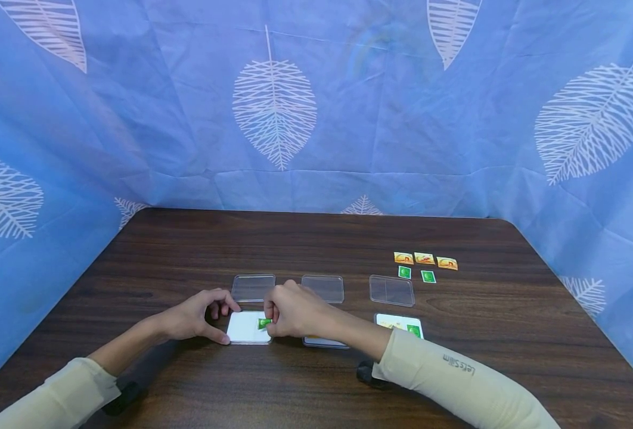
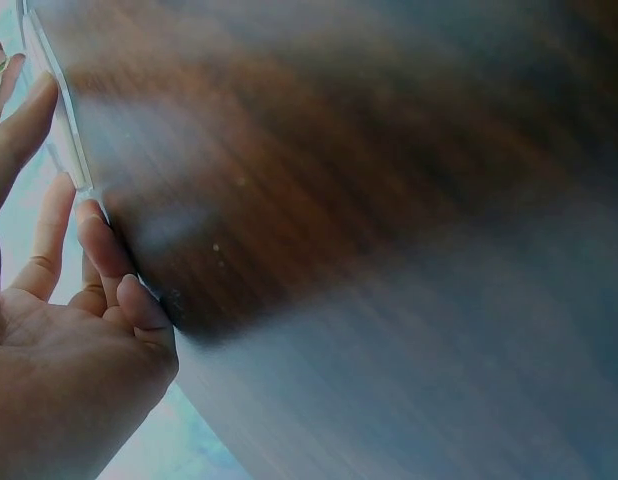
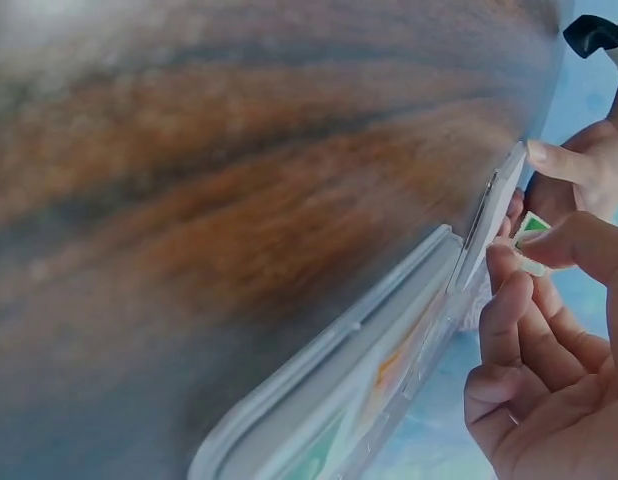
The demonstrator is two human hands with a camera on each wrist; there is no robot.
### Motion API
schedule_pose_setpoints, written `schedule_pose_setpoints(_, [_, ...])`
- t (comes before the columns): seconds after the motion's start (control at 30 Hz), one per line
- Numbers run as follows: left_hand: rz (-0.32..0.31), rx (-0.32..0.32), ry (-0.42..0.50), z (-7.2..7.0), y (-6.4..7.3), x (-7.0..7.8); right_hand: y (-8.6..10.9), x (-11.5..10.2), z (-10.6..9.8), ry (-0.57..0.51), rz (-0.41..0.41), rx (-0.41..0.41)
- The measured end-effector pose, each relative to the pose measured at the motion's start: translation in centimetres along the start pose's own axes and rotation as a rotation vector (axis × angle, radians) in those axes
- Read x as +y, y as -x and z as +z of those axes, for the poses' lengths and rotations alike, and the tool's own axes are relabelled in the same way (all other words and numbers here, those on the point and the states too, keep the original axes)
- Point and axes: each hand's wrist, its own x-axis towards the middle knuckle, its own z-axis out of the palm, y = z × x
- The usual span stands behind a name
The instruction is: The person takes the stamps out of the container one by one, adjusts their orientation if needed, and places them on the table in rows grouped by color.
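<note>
With 12 o'clock pointing away from the person across the dark wood-grain bench (image 1: 230,381), the right hand (image 1: 300,313) pinches a small green sticker (image 1: 263,323) between thumb and forefinger. The sticker is over the 3 o'clock side of a white card (image 1: 241,328); whether it touches the surface cannot be told. The left hand (image 1: 201,314) holds the white card at its 9 o'clock edge, with the thumb at the 7 o'clock corner and the forefinger at the 11 o'clock corner.

From the white card, a clear plastic lid (image 1: 253,288) lies at 12 o'clock, a second lid (image 1: 324,289) at 2 o'clock and a third lid (image 1: 393,291) between 2 and 3. A middle case (image 1: 324,343), mostly hidden by the right forearm, is just past 3 o'clock; farther along at 3 o'clock lies a decorated card (image 1: 397,322) bearing a green patch. Between 2 and 3 o'clock, well apart, three orange stickers (image 1: 424,258) form a row, with two green stickers (image 1: 405,272) on their 6 o'clock side.
</note>
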Motion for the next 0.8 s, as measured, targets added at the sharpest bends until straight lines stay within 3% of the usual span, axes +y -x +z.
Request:
schedule_pose_setpoints(0.27, [-0.017, 0.006, 0.006, 0.1, 0.0, 0.0, 0.5, 0.3, -0.5, -0.08, -0.026, 0.022])
schedule_pose_setpoints(0.47, [-0.032, 0.009, 0.004, 0.0, 0.0, 0.2, 1.2, 1.0, -1.1, -0.079, -0.055, 0.073])
schedule_pose_setpoints(0.8, [-0.038, 0.007, -0.011, 0.1, 0.0, 0.2, 2.3, 2.0, -2.0, -0.144, 0.015, 0.101])
